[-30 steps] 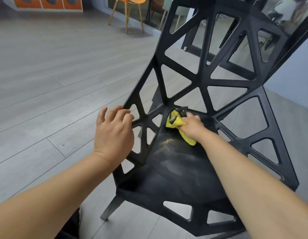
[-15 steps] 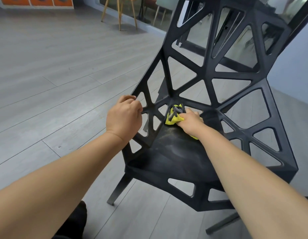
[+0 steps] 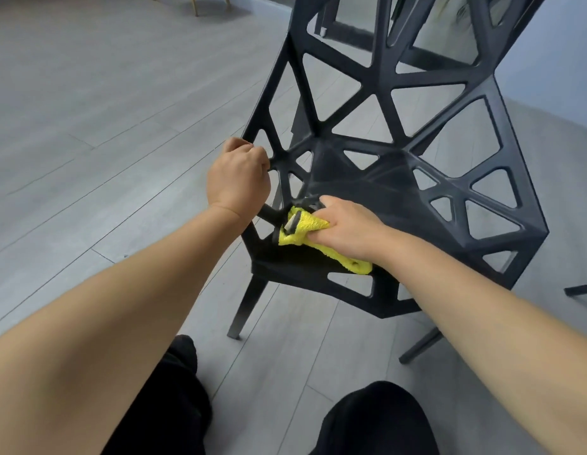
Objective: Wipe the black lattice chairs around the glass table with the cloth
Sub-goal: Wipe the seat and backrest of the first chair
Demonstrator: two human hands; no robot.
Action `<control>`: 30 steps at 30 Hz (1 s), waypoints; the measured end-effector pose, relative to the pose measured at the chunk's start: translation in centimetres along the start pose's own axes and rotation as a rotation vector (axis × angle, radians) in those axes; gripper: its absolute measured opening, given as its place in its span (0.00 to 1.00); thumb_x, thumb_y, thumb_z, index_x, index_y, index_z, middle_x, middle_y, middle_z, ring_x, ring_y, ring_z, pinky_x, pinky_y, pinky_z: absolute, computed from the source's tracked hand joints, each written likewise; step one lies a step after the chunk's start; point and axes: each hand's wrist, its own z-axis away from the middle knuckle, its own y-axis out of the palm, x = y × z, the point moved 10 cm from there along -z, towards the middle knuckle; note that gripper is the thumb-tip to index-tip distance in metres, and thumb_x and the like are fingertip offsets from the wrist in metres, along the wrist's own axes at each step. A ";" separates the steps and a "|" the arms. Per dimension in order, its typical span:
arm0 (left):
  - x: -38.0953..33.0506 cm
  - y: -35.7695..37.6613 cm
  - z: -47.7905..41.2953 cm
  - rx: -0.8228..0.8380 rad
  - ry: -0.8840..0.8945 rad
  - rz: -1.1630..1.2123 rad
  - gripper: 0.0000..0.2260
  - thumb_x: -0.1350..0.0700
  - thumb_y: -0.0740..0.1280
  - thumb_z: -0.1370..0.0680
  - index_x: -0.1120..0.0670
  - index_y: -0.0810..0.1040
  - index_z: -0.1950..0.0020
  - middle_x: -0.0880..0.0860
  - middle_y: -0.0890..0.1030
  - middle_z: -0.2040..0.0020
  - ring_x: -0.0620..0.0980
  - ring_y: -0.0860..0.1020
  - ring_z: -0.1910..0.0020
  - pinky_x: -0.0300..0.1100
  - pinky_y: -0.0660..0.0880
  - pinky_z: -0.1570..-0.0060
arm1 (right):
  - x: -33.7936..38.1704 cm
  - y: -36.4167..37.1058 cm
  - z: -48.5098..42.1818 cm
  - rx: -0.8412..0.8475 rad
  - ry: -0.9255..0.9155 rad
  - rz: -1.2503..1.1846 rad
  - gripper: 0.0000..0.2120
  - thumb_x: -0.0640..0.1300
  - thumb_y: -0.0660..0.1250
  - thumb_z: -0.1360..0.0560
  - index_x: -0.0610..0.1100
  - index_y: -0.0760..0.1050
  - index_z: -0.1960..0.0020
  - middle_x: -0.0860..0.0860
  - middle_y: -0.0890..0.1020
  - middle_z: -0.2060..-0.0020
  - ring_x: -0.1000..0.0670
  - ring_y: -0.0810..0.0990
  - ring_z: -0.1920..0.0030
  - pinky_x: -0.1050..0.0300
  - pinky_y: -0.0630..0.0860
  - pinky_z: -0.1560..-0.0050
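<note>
Yellow cloth [image 3: 310, 234], bunched in our right hand [image 3: 348, 229], rubs the chair [image 3: 377, 178] seat's front-left corner while our left hand [image 3: 238, 183] is closed on the side strut; next, the remaining lattice bars.

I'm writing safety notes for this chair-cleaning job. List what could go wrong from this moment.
1. The yellow cloth is bunched against the lattice struts at the seat's left edge; it may snag in an opening as the right hand wipes.
2. The left hand grips a strut of the black chair; hard wiping could tip or slide the chair on the smooth floor.
3. A finger might get pinched in the narrow triangular gaps.
</note>
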 end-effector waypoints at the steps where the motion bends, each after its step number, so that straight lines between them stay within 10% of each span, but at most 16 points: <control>1: 0.0 0.1 0.0 0.020 -0.001 -0.014 0.11 0.62 0.58 0.22 0.58 0.81 0.51 0.51 0.82 0.54 0.52 0.70 0.39 0.43 0.65 0.63 | 0.8 0.2 0.7 -0.002 -0.015 0.016 0.17 0.58 0.62 0.25 0.48 0.72 0.66 0.49 0.73 0.54 0.44 0.75 0.54 0.51 0.71 0.58; 14: -0.8 0.4 0.1 0.071 0.039 -0.074 0.12 0.61 0.58 0.22 0.57 0.81 0.48 0.53 0.82 0.51 0.54 0.71 0.41 0.42 0.63 0.59 | 3.7 -0.1 3.6 0.086 -0.136 -0.203 0.10 0.48 0.67 0.26 0.56 0.73 0.66 0.54 0.72 0.61 0.52 0.75 0.57 0.51 0.74 0.53; 21: -0.9 0.4 0.1 0.075 0.032 -0.077 0.12 0.62 0.58 0.22 0.57 0.81 0.48 0.53 0.83 0.52 0.54 0.71 0.42 0.43 0.64 0.59 | 1.0 1.1 2.7 -0.084 -0.042 0.209 0.11 0.59 0.63 0.26 0.53 0.74 0.59 0.51 0.66 0.54 0.48 0.70 0.51 0.54 0.66 0.60; 30: -1.6 0.8 0.4 0.183 0.050 -0.105 0.12 0.60 0.58 0.21 0.55 0.81 0.47 0.52 0.82 0.49 0.55 0.70 0.40 0.48 0.67 0.47 | 3.7 5.0 7.0 -0.208 -0.317 0.327 0.07 0.42 0.72 0.32 0.45 0.81 0.54 0.45 0.73 0.47 0.42 0.71 0.54 0.55 0.68 0.73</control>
